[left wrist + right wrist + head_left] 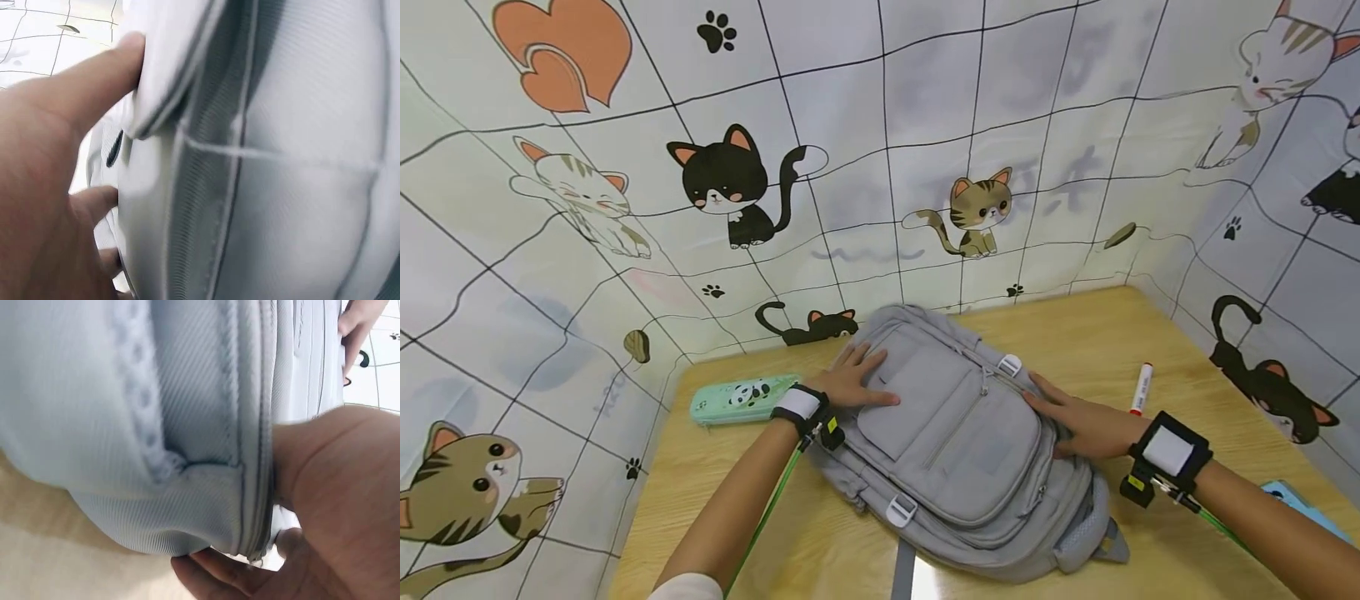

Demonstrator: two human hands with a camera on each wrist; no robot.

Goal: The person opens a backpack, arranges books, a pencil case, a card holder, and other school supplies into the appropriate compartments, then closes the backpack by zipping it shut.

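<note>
On table point(1060, 333), backpack point(955, 433) lying diagonally.

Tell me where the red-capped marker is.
In the head view, the marker lies on the wooden table, right of the grey backpack, just beyond the right hand.

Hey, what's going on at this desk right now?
A person has both hands on a grey fabric backpack lying flat on a wooden table. The left hand rests on its upper left side, the right hand on its right edge. A mint-green panda pencil case and a red-capped white marker lie alongside.
</note>
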